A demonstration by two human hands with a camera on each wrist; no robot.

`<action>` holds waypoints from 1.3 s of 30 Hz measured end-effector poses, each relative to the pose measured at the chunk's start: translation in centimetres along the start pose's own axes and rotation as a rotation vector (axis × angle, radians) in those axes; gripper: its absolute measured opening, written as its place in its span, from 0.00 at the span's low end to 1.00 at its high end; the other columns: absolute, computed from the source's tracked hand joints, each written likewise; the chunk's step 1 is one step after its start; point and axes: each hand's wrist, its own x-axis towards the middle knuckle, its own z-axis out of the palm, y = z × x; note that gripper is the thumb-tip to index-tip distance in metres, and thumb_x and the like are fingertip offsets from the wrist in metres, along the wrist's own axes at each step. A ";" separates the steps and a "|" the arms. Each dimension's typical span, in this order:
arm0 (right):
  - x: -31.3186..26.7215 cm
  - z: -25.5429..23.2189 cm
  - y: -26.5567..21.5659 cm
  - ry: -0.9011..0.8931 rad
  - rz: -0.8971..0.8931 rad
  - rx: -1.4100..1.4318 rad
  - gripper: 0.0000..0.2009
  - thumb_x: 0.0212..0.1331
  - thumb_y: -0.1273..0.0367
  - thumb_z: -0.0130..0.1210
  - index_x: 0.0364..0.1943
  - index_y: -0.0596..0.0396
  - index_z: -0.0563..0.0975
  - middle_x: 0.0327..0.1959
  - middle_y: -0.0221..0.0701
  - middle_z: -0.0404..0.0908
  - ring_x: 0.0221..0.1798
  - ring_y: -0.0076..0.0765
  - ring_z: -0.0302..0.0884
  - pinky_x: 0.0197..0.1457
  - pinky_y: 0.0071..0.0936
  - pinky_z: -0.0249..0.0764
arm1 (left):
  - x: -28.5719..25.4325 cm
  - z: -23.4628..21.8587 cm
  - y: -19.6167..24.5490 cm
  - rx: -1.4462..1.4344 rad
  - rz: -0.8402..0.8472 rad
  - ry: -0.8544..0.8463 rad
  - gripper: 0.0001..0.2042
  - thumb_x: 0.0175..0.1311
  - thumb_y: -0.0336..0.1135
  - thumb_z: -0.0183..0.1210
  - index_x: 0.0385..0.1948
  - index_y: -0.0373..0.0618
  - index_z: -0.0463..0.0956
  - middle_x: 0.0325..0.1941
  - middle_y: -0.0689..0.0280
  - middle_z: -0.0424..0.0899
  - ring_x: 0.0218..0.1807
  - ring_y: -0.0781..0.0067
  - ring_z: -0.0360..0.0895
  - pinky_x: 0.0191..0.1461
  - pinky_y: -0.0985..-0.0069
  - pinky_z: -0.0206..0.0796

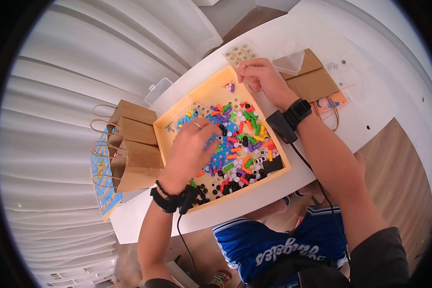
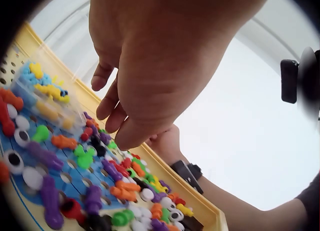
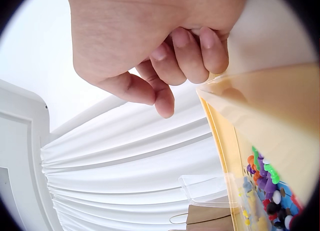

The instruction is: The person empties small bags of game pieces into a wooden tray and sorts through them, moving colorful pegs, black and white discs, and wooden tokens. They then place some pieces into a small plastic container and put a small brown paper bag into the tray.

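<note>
In the head view, a wooden tray (image 1: 240, 190) sits on the white tabletop (image 1: 369, 91), with its low side close to the tabletop's near edge. There is open room on the tabletop to the right, past the brown bag (image 1: 306, 85). A clear case (image 1: 297, 62) lies on that bag. More paper bags (image 1: 141, 161) stand by the tray's left side, and a clear lid (image 1: 159, 90) is past its far left side. The tray is full of bright pegs (image 1: 257, 129) and black and white balls (image 1: 202, 193), all mixed up on a blue part and a tan part. A black block (image 1: 272, 164) is in its near right corner. The left hand (image 1: 192, 149) is over the pegs, with its fingers bent down at them. The right hand (image 1: 263, 79) is up by the far right corner, away from most of the pegs, with its fingers curled in. In the left wrist view, the left hand's fingers hang loose and a bit bent, and I see nothing in them. The pegs are below them, and a clear box (image 2: 47, 103) in the tray has blue and yellow bits in it. In the right wrist view, the right hand's fingers are curled in a closed shape, and I see nothing in them. They are near the tray's edge, and the pegs are lower down to the right.
</note>
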 end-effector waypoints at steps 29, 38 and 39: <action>-0.1 0.0 -0.2 0.006 0.008 -0.011 0.10 0.67 0.68 0.53 0.29 0.59 0.79 0.15 0.15 0.57 0.18 0.13 0.47 0.23 0.22 0.43 | 4.1 4.0 4.5 0.048 0.161 -0.164 0.08 0.57 0.29 0.69 0.37 0.45 0.81 0.42 0.62 0.85 0.50 0.56 0.82 0.58 0.61 0.71; -0.1 0.0 -0.2 0.009 0.015 -0.019 0.11 0.67 0.68 0.54 0.28 0.58 0.79 0.15 0.15 0.58 0.18 0.13 0.47 0.24 0.22 0.43 | 4.6 4.5 4.5 -0.022 0.186 0.004 0.07 0.57 0.26 0.67 0.35 0.41 0.79 0.40 0.61 0.85 0.48 0.56 0.82 0.53 0.61 0.73; 0.0 0.1 -0.3 0.010 0.022 -0.020 0.11 0.67 0.68 0.54 0.28 0.58 0.79 0.15 0.15 0.58 0.18 0.13 0.48 0.24 0.22 0.43 | 4.6 4.6 4.5 -0.032 0.193 0.005 0.07 0.57 0.26 0.67 0.35 0.42 0.79 0.39 0.62 0.85 0.47 0.56 0.82 0.53 0.61 0.73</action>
